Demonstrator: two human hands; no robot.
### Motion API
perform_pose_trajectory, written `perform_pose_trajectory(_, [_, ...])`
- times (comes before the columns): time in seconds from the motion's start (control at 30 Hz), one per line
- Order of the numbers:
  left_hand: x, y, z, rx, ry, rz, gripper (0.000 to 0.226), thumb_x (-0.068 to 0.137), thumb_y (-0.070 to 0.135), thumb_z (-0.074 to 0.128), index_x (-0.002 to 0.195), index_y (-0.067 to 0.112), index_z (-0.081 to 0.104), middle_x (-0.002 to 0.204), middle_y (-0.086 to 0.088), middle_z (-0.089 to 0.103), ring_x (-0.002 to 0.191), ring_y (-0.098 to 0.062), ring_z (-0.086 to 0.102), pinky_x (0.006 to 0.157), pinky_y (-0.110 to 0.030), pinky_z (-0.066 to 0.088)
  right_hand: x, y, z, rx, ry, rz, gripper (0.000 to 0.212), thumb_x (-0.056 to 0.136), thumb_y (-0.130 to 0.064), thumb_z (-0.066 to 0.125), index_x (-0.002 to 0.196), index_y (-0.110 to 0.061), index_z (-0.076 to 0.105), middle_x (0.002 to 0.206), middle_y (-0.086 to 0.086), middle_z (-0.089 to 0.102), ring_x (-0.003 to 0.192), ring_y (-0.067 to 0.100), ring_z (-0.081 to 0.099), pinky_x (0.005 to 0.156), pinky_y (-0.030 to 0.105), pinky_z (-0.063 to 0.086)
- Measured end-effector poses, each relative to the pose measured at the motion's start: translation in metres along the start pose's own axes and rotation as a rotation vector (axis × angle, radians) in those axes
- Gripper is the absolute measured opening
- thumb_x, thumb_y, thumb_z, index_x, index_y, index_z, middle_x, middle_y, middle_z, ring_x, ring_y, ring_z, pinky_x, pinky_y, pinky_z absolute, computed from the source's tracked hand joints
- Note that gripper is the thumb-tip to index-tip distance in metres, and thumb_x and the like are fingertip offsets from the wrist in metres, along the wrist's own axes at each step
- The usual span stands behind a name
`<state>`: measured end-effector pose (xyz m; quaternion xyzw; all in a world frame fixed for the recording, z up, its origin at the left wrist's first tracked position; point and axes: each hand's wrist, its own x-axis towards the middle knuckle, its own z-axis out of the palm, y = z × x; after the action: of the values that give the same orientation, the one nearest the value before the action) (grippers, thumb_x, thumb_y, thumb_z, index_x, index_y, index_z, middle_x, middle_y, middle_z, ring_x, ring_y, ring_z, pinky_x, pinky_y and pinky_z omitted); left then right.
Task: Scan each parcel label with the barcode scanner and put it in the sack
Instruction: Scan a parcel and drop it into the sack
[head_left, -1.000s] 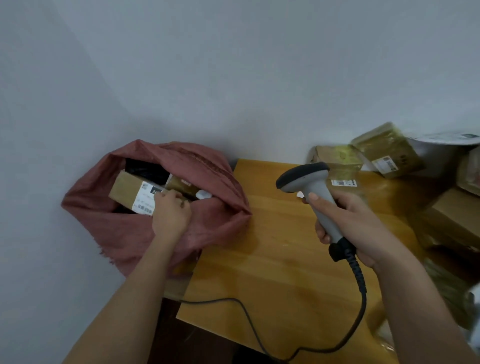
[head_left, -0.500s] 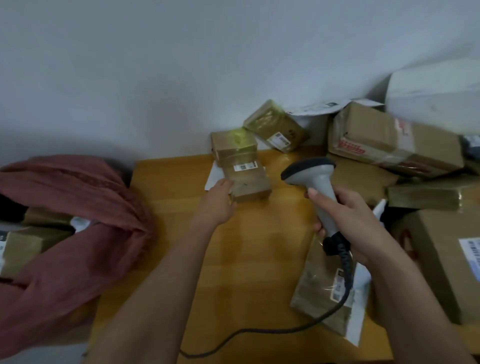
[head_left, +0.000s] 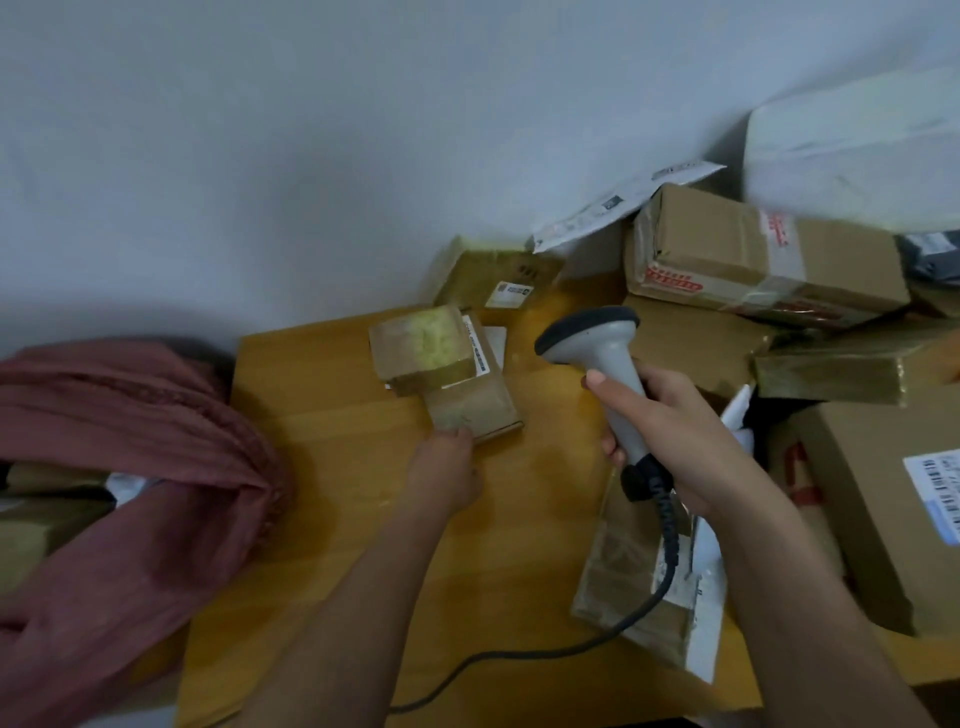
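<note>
Nearest us, our right hand has its grip wrapped round the handle of the barcode scanner, forefinger laid along the neck, the dark head turned left and away from us. Its cable trails back over a flat wrapped parcel lying under that wrist, and on to the near edge of the desk.

Our left hand is the one nearer the next job. Its fingertips touch the near end of the small brown parcel, but the fingers themselves are hidden behind the knuckles, so we cannot tell whether they pinch it or only press on it. That parcel runs away from us, and a second taped parcel sits on its far half, with a white label along its right side. The scanner head is just right of this pair and level with the label, so we judge a small turn leftward would bring it to bear.

To the left there is bare wood between the pair and the red sack, whose mouth hangs off the left edge with boxes showing inside. That looks like the open path for carrying.

Farther right and behind, the pile of waiting boxes crowds the corner by the wall, leaving little room there.
</note>
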<state>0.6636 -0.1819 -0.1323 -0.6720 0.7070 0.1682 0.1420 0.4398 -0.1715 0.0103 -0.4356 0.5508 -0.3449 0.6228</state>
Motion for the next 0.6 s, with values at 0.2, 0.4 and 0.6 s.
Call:
perform_pose_trajectory(0.2, [-0.020,-0.013,-0.008,-0.168,0.289,0.078,0.018,0.088,0.030,0.062,0.090,0.018,0.049,0.096,-0.002,0.056,0.084,-0.018,0.052,0.067,-0.028,0.041,0.004,-0.007,0.018,-0.001,-0.082,-0.029,0.029,0.096,-0.038,0.063,0.113,-0.016,0.061,0.060,0.004,0.060,0.053,0.015,0.057,0.051,0.024,0.046])
perform_pose_trajectory(0.4, [-0.017,-0.059,-0.013,-0.132,0.367,-0.132,0.105,0.066,0.054,0.080,0.148,0.027,0.018,0.151,-0.007,0.018,0.140,-0.032,0.019,0.116,-0.051,0.018,0.000,-0.005,0.029,-0.026,-0.101,-0.007,0.027,0.096,-0.036,0.062,0.114,-0.016,0.059,0.059,0.005,0.059,0.050,0.014,0.055,0.047,0.021,0.045])
perform_pose_trajectory(0.6, [-0.018,-0.082,0.003,-0.285,0.263,-0.204,0.094,0.064,0.051,0.084,0.139,0.031,0.032,0.138,-0.003,0.032,0.131,-0.027,0.032,0.114,-0.047,0.026,-0.008,-0.001,0.031,-0.061,-0.085,0.010,0.030,0.096,-0.036,0.062,0.116,-0.015,0.058,0.060,0.004,0.059,0.049,0.011,0.056,0.048,0.021,0.046])
